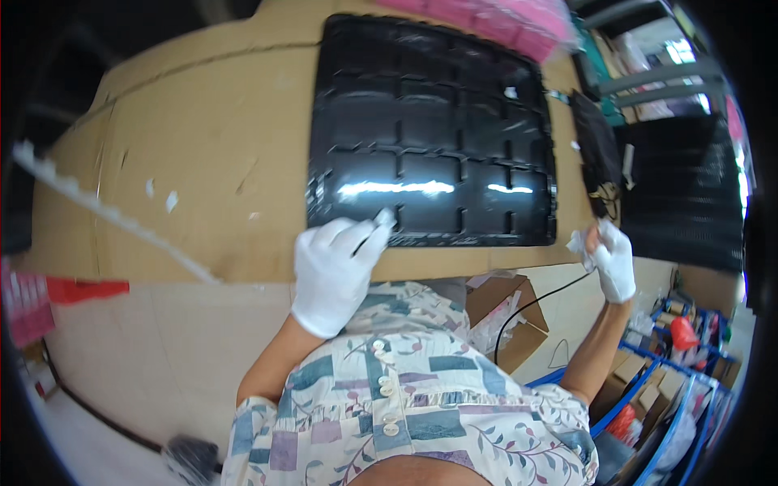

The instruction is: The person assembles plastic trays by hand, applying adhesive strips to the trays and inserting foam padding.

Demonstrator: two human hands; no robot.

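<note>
A black plastic tray [429, 138], glossy and moulded into several shallow compartments, lies on the cardboard-covered table in front of me. At its near left corner is my left hand [334, 271] in a white glove. The fingers are drawn together over the tray's near edge, and a small pale tip shows at them; I cannot make out what they hold. My right hand [612, 263], also white-gloved, is closed beyond the tray's near right corner. A crumpled white scrap [577, 244] sticks out at its fingers, and some bare skin shows there.
Cardboard [219, 154] covers the table. A black pouch [596, 142] with cords lies right of the tray, beside a black ribbed panel [681, 190]. Pink wrapped packs [519, 24] sit at the back. An open carton [519, 324] and blue shelving [648, 381] stand below.
</note>
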